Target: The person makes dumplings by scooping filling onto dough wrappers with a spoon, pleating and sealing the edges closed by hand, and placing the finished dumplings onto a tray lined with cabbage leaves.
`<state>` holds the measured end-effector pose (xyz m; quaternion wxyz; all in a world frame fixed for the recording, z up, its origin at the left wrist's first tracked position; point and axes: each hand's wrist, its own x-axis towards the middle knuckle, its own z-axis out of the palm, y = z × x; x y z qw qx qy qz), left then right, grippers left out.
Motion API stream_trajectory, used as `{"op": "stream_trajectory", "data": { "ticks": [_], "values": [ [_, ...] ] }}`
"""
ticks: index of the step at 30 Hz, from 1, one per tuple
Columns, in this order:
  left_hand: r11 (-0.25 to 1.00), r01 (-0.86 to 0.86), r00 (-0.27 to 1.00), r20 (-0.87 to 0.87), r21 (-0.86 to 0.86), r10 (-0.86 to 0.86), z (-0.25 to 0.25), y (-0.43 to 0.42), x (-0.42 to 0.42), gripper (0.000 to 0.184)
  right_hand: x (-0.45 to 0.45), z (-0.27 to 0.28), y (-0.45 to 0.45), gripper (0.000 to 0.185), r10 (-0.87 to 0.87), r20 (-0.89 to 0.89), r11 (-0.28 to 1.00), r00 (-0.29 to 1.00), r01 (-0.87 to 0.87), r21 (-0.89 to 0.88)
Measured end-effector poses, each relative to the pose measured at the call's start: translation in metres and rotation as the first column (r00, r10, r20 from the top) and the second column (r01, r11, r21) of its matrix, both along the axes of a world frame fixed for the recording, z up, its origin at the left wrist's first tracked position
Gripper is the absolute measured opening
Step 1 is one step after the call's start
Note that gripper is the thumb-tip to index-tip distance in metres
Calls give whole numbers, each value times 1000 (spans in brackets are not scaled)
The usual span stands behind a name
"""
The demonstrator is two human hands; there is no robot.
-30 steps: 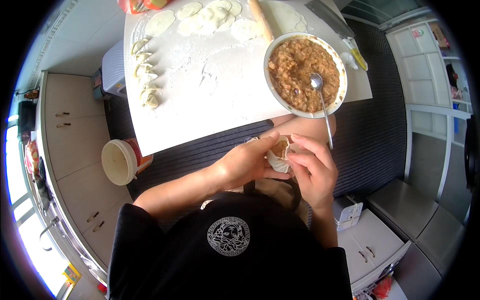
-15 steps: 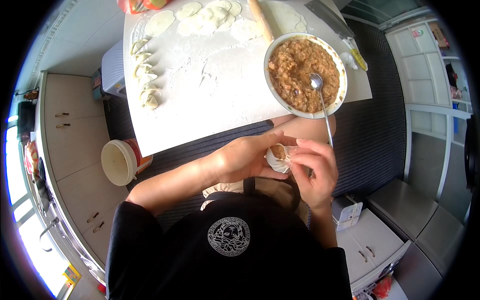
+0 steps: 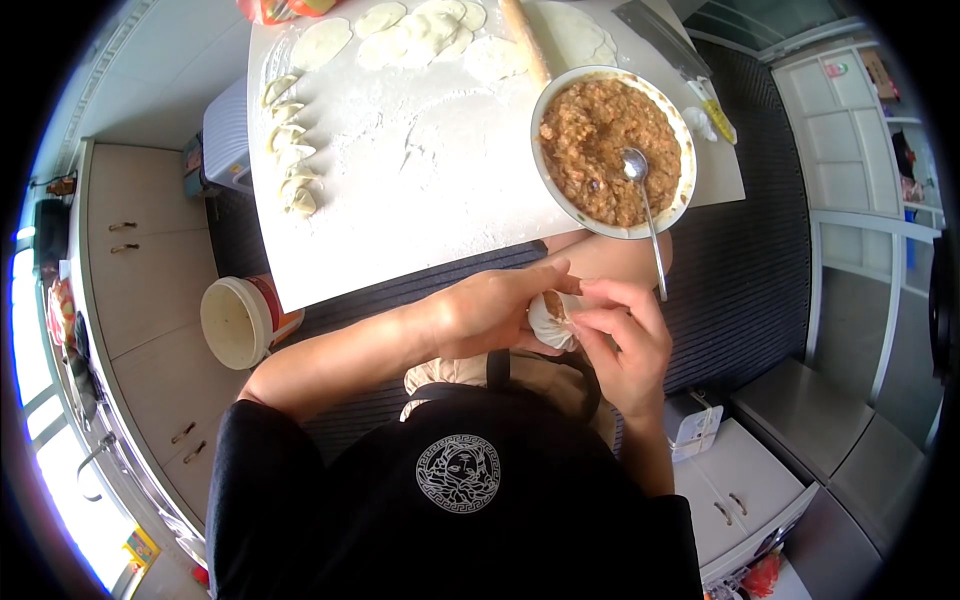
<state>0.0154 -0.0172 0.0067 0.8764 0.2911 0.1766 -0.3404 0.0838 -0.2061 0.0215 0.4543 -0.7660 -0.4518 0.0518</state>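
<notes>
Dumpling [image 3: 545, 328] in soft, floury dough, gathered into fine pleats around a gap that shows brown filling, sits between two hands just off the near edge of a white tabletop [image 3: 420, 200]. With the dumpling as the clock's centre, the left hand [image 3: 490, 312] comes in from nine o'clock, cupped around the dough with its thumb over the far side; the right hand [image 3: 632, 350], from four o'clock, pinches the rim between thumb and fingertips. Near the table's edge at nine o'clock stands one round plastic bucket [image 3: 232, 325], its mouth tilted toward the camera. Toward one o'clock is one round, pale-rimmed bowl [image 3: 540, 170] of coarse, moist, lumpy filling [image 3: 590, 125], with one shiny metal spoon [image 3: 648, 215] lying across its near rim. At ten o'clock, six crescent-shaped dumplings [image 3: 285, 137], as near as their crowding allows counting, form a line on flour-dusted white. Farther, toward eleven, lie thin round wrappers [image 3: 420, 38], one apart at the left, others overlapping too closely to count; at twelve, one smooth wooden rolling pin [image 3: 523, 40] lies beside them.
</notes>
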Motion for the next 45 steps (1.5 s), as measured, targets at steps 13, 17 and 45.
{"op": "stream_trajectory", "data": {
  "ticks": [13, 17, 45],
  "values": [
    [988, 79, 996, 17, 135, -82, 15, 8, 11, 70, -1, -4, 1, 13, 39, -77, 991, 996, -29, 127],
    [996, -2, 996, 90, 84, -6, 8, 13, 6, 61, -3, -11, -2, 14, -92, -161, 976, 983, 121, 181],
    [856, -495, 869, -94, -146, 486, 5, -27, -18, 54, -6, 11, 8, 18, -100, -48, 990, 994, 95, -105]
  ]
}}
